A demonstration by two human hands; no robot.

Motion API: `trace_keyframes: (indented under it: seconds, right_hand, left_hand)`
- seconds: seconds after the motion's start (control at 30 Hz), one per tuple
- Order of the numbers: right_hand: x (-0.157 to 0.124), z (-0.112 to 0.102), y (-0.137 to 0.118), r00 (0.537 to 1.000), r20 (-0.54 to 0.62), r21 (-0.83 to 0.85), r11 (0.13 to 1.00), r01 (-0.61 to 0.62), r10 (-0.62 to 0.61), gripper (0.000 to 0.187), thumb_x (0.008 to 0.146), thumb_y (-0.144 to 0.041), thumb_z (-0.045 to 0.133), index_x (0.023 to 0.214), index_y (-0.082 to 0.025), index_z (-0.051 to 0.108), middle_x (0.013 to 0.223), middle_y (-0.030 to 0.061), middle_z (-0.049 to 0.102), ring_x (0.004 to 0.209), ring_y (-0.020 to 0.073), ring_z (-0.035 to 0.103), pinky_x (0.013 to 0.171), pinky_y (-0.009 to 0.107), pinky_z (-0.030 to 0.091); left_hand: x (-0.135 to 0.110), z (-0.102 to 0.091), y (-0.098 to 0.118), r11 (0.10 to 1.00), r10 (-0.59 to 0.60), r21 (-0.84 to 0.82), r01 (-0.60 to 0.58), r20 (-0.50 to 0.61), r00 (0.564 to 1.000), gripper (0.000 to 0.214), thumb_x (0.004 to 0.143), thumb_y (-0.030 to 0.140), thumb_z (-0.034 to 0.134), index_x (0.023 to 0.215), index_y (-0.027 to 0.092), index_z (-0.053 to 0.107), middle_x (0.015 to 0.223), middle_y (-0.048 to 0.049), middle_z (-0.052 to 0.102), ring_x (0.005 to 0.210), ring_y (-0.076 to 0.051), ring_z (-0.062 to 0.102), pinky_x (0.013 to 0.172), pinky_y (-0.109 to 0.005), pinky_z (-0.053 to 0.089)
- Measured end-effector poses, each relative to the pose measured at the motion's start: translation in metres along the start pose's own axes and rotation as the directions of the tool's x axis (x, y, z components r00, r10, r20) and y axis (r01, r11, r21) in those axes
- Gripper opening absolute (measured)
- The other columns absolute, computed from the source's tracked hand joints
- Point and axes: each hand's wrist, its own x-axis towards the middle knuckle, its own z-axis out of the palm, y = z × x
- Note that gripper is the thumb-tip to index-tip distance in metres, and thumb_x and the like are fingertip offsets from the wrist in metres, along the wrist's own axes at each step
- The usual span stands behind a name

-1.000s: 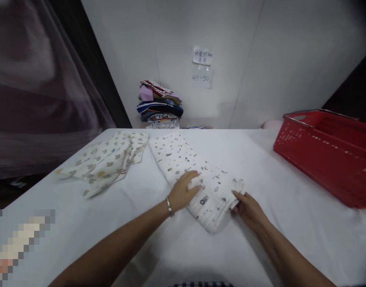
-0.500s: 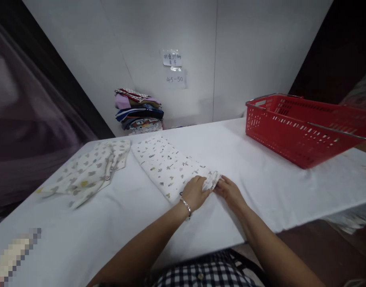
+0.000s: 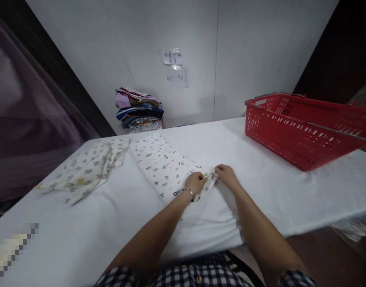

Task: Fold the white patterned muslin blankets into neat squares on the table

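Observation:
A white garment with small grey and tan prints (image 3: 161,161) lies flat across the middle of the table, narrowing toward me. Its near right end is bunched between my hands. My left hand (image 3: 195,183), with a bracelet at the wrist, is closed on the gathered cloth. On the other side of that edge, the fingertips of my right hand (image 3: 225,174) pinch it. To the left rests a second piece of cloth, off-white with larger grey and yellow prints (image 3: 90,165), loosely crumpled and untouched.
At the right stands a red plastic basket (image 3: 286,141) with metal handles. A stack of folded clothes (image 3: 139,111) is at the far edge by the wall. Paper signs (image 3: 174,67) are taped above it. A white cloth covers the table (image 3: 117,227). A pixelated patch fills the lower left corner.
My right hand has shifted slightly away and up. The bunched end has been spread out more, with its edge drawn between my hands.

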Motion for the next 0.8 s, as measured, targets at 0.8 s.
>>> trace_keyframes:
  seconds: [0.8]
  right_hand:
    - [-0.002,0.004,0.013,0.985,0.115,-0.118,0.983,0.144,-0.131,0.016,0.067,-0.033,0.054,0.068,-0.018,0.061,0.064,0.0002,0.060,0.060,0.0140,0.053,0.057,0.024,0.038]
  left_hand:
    - [-0.001,0.018,0.002,0.995,0.076,-0.044,-0.087,-0.199,0.977,0.014,0.073,0.012,0.051,0.083,0.019,0.057,0.078,-0.0009,0.059,0.073,-0.014,0.053,0.065,-0.025,0.038]
